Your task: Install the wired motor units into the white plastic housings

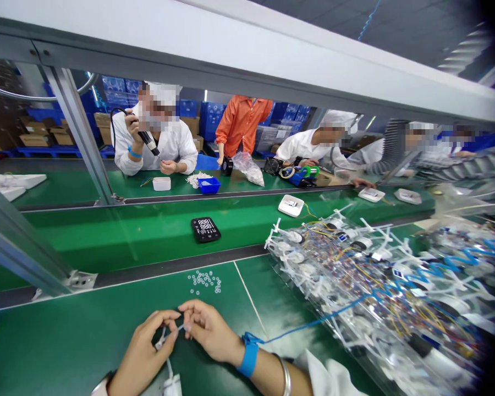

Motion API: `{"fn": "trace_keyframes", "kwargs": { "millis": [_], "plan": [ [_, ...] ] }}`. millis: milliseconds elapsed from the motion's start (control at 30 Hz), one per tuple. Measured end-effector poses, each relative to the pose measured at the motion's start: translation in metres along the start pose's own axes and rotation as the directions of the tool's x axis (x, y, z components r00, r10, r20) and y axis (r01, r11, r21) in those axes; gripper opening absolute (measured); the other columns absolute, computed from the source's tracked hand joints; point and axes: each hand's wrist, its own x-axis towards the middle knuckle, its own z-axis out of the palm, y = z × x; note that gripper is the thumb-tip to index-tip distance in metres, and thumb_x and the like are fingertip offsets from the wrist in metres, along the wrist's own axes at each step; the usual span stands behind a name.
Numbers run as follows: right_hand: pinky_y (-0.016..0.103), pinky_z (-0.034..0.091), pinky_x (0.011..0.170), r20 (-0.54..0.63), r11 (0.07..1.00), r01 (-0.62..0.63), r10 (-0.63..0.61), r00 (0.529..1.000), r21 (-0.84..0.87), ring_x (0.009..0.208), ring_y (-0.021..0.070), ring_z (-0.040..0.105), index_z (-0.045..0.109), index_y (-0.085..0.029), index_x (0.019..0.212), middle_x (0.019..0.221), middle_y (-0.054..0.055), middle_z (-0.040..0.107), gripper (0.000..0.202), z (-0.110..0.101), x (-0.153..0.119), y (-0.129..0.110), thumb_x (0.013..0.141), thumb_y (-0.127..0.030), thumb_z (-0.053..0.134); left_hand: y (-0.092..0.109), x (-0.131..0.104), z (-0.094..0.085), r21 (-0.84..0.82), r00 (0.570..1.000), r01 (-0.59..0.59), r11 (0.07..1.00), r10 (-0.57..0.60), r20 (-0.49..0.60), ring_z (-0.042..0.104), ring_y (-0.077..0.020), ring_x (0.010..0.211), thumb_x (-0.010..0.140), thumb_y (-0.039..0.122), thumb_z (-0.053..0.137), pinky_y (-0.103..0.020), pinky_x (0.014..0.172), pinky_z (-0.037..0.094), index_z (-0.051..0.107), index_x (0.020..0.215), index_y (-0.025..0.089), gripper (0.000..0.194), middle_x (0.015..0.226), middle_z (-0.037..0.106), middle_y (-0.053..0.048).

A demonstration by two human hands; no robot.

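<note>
A thin white tube (169, 364) with a small white fitting runs up from a white plastic part (172, 385) at the lower edge. My left hand (142, 349) is closed on the tube near its upper end, thumb and forefinger pinched. Close beside it, my right hand (210, 330) pinches at the tube's tip; what its fingertips hold is too small to make out. Beyond the hands, several small translucent rings (205, 279) lie loose on the green bench (86, 330). A blue wrist strap (249, 355) with a coiled cord is on my right wrist.
Clear trays (338, 335) full of white parts and coloured wires fill the right side. A black display module (205, 230) and a white housing (291, 205) lie on the green belt (148, 236). A metal post (28, 242) stands left. Co-workers sit opposite, one holding a powered screwdriver (148, 142).
</note>
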Motion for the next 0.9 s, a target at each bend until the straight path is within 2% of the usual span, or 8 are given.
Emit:
{"fn": "trace_keyframes", "kwargs": {
  "millis": [267, 600, 900],
  "plan": [
    [0.023, 0.039, 0.059, 0.036, 1.000, 0.008, -0.008, 0.999, -0.016, 0.056, 0.0050, 0.046, 0.049, -0.016, 0.102, 0.070, -0.005, 0.046, 0.038, 0.0008, -0.0013, -0.0024, 0.076, -0.041, 0.062, 0.0004, 0.0002, -0.0006, 0.019, 1.000, 0.000, 1.000, -0.001, 0.021, 0.063, -0.0149, 0.073, 0.080, 0.027, 0.055, -0.023, 0.068, 0.051, 0.060, 0.095, 0.019, 0.017, 0.081, 0.066, -0.003],
    [0.023, 0.039, 0.061, 0.032, 0.999, 0.018, -0.017, 0.999, -0.046, 0.059, 0.0058, 0.047, 0.048, -0.017, 0.106, 0.072, -0.005, 0.048, 0.036, 0.0000, -0.0024, -0.0008, 0.074, -0.024, 0.063, 0.0029, -0.0004, -0.0013, 0.027, 0.999, -0.006, 1.000, 0.005, 0.032, 0.063, -0.0140, 0.074, 0.081, 0.023, 0.054, -0.022, 0.069, 0.051, 0.061, 0.099, 0.020, 0.020, 0.081, 0.065, -0.002],
    [0.024, 0.039, 0.063, 0.037, 0.999, 0.009, -0.007, 0.999, -0.045, 0.061, 0.0059, 0.049, 0.048, -0.017, 0.105, 0.074, -0.004, 0.049, 0.038, -0.0010, -0.0015, -0.0002, 0.072, -0.025, 0.065, 0.0034, 0.0000, -0.0014, 0.028, 0.999, -0.002, 1.000, 0.001, 0.043, 0.062, -0.0139, 0.072, 0.081, 0.021, 0.053, -0.022, 0.069, 0.050, 0.061, 0.100, 0.019, 0.020, 0.078, 0.064, -0.002]
  ]
}}
